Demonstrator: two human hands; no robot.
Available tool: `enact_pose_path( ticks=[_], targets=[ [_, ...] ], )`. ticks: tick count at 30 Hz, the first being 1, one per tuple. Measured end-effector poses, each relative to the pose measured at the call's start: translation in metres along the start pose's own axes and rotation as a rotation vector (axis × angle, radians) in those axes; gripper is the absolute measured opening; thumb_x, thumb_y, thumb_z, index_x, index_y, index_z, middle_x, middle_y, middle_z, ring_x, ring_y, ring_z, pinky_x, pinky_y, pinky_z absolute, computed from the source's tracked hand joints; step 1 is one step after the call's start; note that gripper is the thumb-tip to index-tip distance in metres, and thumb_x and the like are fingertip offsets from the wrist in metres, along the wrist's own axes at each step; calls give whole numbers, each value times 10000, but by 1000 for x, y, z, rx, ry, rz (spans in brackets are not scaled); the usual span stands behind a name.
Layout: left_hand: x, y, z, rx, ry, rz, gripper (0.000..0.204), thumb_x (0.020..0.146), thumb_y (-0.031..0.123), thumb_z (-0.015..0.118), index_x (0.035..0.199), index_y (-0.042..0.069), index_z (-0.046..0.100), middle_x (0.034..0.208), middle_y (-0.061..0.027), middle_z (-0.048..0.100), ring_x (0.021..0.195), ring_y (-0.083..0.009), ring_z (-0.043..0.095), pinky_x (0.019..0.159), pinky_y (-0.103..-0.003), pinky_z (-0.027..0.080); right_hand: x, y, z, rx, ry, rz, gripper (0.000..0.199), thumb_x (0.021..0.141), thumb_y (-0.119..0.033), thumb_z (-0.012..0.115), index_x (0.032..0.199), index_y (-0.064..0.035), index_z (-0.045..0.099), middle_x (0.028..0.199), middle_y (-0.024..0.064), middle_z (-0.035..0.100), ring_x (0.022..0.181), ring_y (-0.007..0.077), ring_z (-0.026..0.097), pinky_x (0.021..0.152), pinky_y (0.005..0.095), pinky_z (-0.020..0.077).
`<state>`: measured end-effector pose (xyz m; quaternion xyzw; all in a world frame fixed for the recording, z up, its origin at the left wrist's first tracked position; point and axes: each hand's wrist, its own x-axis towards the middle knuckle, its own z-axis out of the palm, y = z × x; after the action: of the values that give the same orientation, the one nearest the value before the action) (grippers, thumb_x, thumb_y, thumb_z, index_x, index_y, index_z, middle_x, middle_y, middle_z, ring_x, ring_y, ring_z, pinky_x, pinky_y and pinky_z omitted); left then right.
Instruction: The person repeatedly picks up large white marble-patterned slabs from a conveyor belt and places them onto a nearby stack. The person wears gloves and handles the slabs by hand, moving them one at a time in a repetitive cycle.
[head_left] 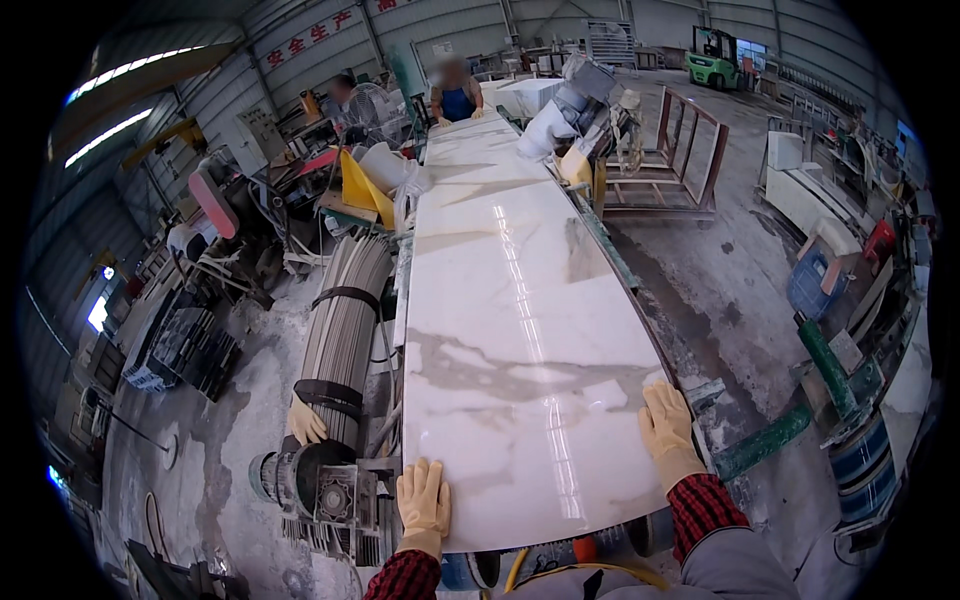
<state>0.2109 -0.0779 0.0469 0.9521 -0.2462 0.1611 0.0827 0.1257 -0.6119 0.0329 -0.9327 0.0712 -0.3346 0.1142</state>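
A long polished white slab with grey veins [530, 300] stretches away from me over a machine bed. My left hand [423, 503], in a cream work glove, rests on its near left corner with fingers extended. On the right edge, a little farther up, lies my right hand [668, 428], gloved the same way, fingers pointing forward along the slab. Neither hand holds anything; both touch the slab's top. Red-and-black checked cuffs show at both wrists. At the slab's far end a co-worker in a blue apron [457, 100] has gloved hands at its edge.
Left of the slab are a grey ribbed roll [340, 320] with black bands, a motor [320, 488] and a loose cream glove [306, 421]. Machine heads [570, 110] stand over the right edge. Beyond are a rusty metal frame [690, 160], green pipes [765, 443] and a green forklift [712, 62].
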Motion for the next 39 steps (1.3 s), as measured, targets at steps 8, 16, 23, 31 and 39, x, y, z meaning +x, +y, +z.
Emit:
enact_pose_path(
  ticks=[8, 16, 23, 31, 39],
  targets=[
    [-4, 2, -1, 28, 3, 2, 528, 1109, 299, 717, 1605, 124, 665, 1646, -203, 635, 1518, -456, 560, 1293, -587, 427, -3, -2, -2, 2, 5, 10, 360, 970, -137, 774, 1321, -73, 727, 1399, 197, 728, 1286, 459, 660, 1146, 573, 546],
    [-6, 4, -4, 25, -29, -23, 538, 1107, 309, 723, 1614, 141, 658, 1655, -184, 625, 1524, -446, 554, 1290, -627, 412, -6, -3, -5, 5, -12, 37, 349, 973, -144, 774, 1312, -77, 728, 1402, 198, 729, 1280, 458, 660, 1139, 575, 550],
    [-10, 6, -5, 29, -37, -42, 530, 1103, 317, 729, 1605, 159, 666, 1634, -163, 631, 1541, -432, 551, 1270, -634, 422, -8, -4, -8, 5, -18, 29, 350, 974, -134, 778, 1315, -65, 740, 1395, 209, 736, 1277, 467, 664, 1140, 584, 551],
    [-14, 5, -2, 30, -24, -42, 516, 1109, 310, 726, 1596, 147, 670, 1649, -171, 628, 1530, -445, 552, 1270, -636, 424, -12, -1, -6, -10, 15, -12, 382, 980, -144, 785, 1348, -45, 748, 1420, 232, 747, 1316, 484, 677, 1148, 601, 553],
    [-16, 6, -6, 30, -14, -33, 512, 1106, 308, 728, 1589, 148, 671, 1643, -166, 630, 1514, -439, 557, 1264, -619, 430, -14, -4, -11, 18, 13, 6, 366, 979, -139, 775, 1333, -57, 741, 1394, 226, 738, 1277, 483, 671, 1131, 598, 557]
  ],
)
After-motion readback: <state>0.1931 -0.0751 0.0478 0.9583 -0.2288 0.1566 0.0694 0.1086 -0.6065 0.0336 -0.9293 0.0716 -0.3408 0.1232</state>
